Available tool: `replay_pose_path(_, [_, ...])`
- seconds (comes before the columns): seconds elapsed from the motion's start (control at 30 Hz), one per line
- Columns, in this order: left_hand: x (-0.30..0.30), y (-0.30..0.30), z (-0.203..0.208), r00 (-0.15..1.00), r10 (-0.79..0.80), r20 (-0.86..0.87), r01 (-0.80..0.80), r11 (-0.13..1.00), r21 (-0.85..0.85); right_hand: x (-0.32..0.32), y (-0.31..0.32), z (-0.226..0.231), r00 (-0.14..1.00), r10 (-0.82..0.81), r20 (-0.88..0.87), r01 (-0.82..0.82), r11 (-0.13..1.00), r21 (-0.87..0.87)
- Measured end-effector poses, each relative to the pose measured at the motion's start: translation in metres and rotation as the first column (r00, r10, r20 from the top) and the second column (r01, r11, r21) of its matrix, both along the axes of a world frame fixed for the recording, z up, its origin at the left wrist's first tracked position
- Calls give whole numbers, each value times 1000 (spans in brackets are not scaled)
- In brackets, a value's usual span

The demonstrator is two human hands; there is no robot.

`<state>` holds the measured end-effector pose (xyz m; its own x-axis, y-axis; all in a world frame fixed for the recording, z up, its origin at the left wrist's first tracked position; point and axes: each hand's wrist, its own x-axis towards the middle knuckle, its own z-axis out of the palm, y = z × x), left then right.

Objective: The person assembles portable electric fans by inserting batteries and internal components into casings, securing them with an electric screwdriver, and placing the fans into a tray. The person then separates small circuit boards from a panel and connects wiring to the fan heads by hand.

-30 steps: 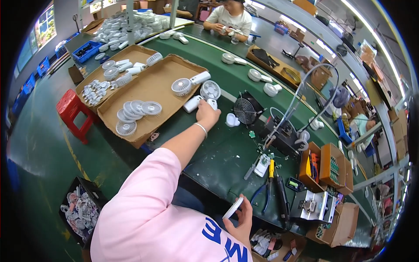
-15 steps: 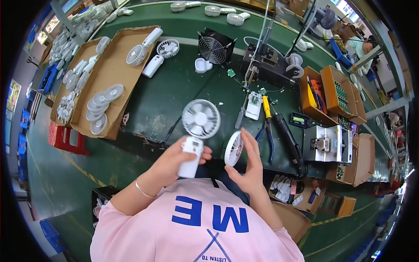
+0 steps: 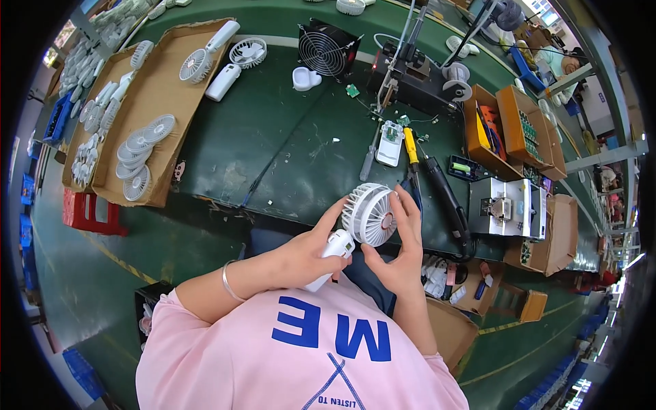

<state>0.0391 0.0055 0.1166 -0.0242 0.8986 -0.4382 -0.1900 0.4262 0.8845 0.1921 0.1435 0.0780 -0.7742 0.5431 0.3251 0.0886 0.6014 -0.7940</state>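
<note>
My left hand (image 3: 301, 258) is wrapped round the white handle of a handheld fan (image 3: 337, 246), which now stands turned on its side. In my right hand (image 3: 403, 265) a round white fan grille (image 3: 380, 217) is gripped between thumb and fingers. The grille lies face to face against the fan's head, close in front of my body; whether it is seated cannot be seen. My left fingertips reach up along the back of the head. On the bench beyond lies an opened white fan handle (image 3: 390, 143) with its circuit board showing.
Yellow-handled pliers (image 3: 411, 147) and a black electric screwdriver (image 3: 445, 205) lie to the right, beside a silver machine (image 3: 509, 208). A cardboard tray (image 3: 154, 89) with several grilles stands left. At the back are a black cooling fan (image 3: 328, 51) and a spool stand (image 3: 417, 85).
The fan in my left hand has swung right and turned sideways. Its head has met the grille in my right hand; before, the two were apart. The view has shifted slightly.
</note>
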Motion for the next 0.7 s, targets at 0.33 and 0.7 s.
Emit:
replay_pose_path(0.33, [1,-6,-12,1000,-3,15,3,1000,17,-7,-5,0,998,64,-9,-64,998,20])
replay_pose_path(0.7, [4,9,-36,824,251,-508,-135,958,254,-10,-20,-1,991,134,-28,-133,990,40])
